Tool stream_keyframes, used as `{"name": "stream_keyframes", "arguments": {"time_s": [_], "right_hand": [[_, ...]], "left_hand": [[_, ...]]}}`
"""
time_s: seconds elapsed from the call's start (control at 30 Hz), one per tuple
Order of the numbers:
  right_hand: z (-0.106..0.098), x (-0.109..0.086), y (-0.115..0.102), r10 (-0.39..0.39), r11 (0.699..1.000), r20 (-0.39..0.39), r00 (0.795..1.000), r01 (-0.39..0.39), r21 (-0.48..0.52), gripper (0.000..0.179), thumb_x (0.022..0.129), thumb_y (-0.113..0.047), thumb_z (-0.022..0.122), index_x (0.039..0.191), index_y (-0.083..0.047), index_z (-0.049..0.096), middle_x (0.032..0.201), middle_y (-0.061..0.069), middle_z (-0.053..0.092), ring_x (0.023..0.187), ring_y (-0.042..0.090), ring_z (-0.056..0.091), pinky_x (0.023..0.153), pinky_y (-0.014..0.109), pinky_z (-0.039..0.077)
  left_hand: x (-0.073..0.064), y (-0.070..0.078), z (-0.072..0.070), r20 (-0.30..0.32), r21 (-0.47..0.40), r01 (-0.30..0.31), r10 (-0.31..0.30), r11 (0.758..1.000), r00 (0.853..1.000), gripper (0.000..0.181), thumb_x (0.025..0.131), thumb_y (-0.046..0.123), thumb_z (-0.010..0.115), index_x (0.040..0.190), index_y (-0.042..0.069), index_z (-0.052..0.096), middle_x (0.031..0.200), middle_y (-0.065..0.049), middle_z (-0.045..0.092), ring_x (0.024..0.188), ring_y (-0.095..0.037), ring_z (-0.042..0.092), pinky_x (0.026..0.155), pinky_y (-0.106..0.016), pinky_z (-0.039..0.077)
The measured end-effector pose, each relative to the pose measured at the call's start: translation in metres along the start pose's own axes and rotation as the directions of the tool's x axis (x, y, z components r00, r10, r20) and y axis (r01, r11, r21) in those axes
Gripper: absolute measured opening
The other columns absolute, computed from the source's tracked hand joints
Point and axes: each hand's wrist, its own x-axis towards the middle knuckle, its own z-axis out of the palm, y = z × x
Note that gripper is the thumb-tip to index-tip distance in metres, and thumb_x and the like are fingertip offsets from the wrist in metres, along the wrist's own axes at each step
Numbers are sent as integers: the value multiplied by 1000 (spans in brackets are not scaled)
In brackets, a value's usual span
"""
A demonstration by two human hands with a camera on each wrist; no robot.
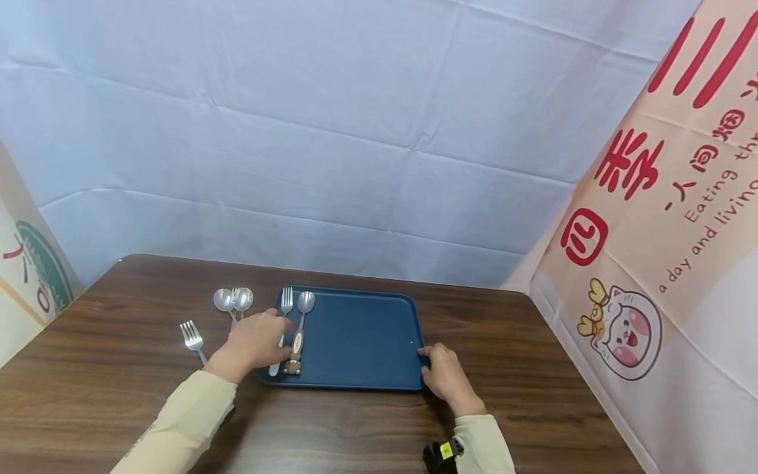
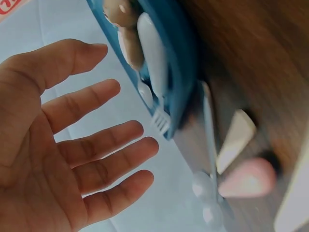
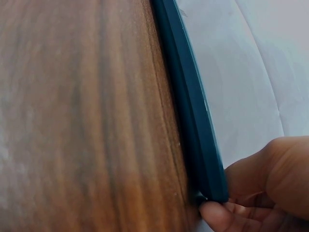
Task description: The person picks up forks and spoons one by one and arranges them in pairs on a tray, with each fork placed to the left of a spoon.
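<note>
A dark blue tray (image 1: 361, 336) lies on the table, with a white-handled fork (image 1: 287, 300) and a spoon (image 1: 305, 303) along its left end. The spoon's brown handle ends in a bear figure (image 2: 120, 12). Above that end hovers my left hand (image 1: 254, 340), its fingers spread and nothing in its grasp in the left wrist view. At the opposite end, my right hand (image 1: 445, 374) pinches the tray's right rim between thumb and fingers. The right wrist view shows the thumb on the upper side of the rim and a fingertip (image 3: 216, 216) under it.
Left of the tray lie two spoons (image 1: 224, 300) with another fork head between them, and a separate fork (image 1: 191, 334). A pink handle (image 2: 251, 179) and a beige handle (image 2: 236, 140) show there too. White cloth (image 1: 331, 145) hangs behind the wooden table (image 1: 337, 434).
</note>
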Motion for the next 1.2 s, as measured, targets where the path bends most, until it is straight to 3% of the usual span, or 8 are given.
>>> {"name": "stream_keyframes", "arguments": {"time_s": [0.2, 0.5, 0.77, 1.2], "right_hand": [[0, -1, 0, -6, 1000, 3, 1000, 6, 1, 31, 80, 7, 60, 111, 8, 62, 103, 21, 57, 103, 36, 54, 81, 45, 47], [-1, -2, 1, -9, 1000, -4, 1000, 9, 3, 31, 80, 8, 59, 111, 9, 62, 102, 21, 57, 102, 36, 54, 81, 45, 47], [0, -2, 2, -12, 1000, -10, 1000, 12, -7, 31, 80, 8, 59, 110, 9, 62, 102, 21, 57, 103, 36, 55, 82, 44, 47], [0, 0, 0, -30, 1000, -15, 999, 30, -9, 31, 79, 9, 59, 109, 9, 62, 101, 21, 58, 100, 35, 56, 80, 44, 48]], "left_hand": [[-9, -13, 1, -30, 26, 8, -7, 1000, 1000, 31, 71, 21, 75, 97, 6, 70, 83, -8, 58, 70, -20, 53, 56, -40, 48], [-23, -30, 2, 0, 6, 44, -44, 999, 999, 30, 71, 20, 72, 96, 5, 69, 82, -8, 56, 67, -18, 52, 54, -39, 47], [-29, -43, 9, -39, -38, 35, -37, 999, 999, 16, 67, 13, 71, 81, 7, 64, 74, -6, 52, 63, -18, 48, 51, -36, 44], [-35, -52, 14, -15, -132, 114, -117, 985, 993, 13, 67, -6, 65, 75, 2, 58, 71, -12, 47, 60, -24, 49, 51, -39, 44]]}}
